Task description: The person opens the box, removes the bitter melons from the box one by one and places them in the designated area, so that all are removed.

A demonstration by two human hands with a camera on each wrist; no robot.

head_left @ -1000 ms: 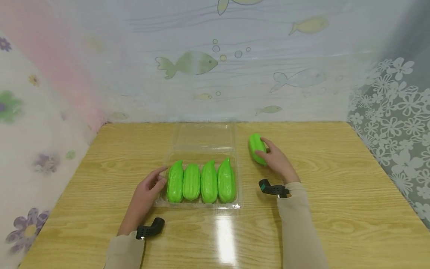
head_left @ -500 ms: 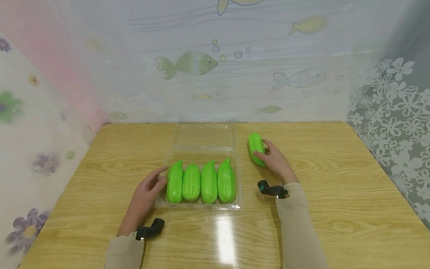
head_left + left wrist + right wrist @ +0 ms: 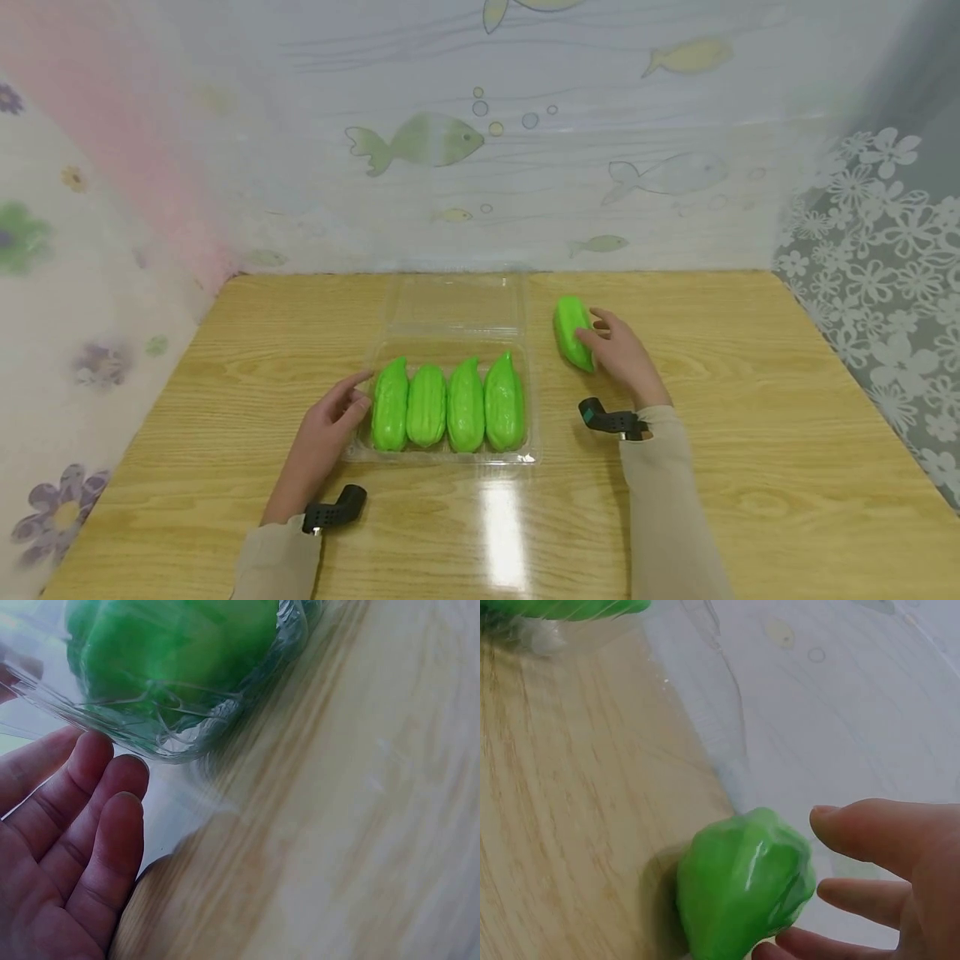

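Observation:
A bright green, ribbed, gourd-shaped piece (image 3: 572, 332) lies on the table to the right of the box. My right hand (image 3: 622, 354) is beside it; in the right wrist view, a small gap separates the thumb (image 3: 885, 829) from the green piece (image 3: 742, 885), and the lower fingertips are close to its side. Several similar green pieces (image 3: 466, 408) lie in a row inside a clear plastic box (image 3: 534, 400). At the box's left side rests my left hand (image 3: 322, 433), its fingertips (image 3: 124, 776) touching or very near the clear wall, fingers loosely extended.
The box's clear lid (image 3: 457, 304) is folded back towards the wall. A wooden table (image 3: 750, 467) carries everything, with a fish-printed wall (image 3: 300, 183) behind it and patterned walls at both sides. Each wrist wears a black camera mount.
The right hand's thumb and fingers have come off the green piece and the hand has shifted slightly right. The piece has turned a little. My left hand and the box stay put.

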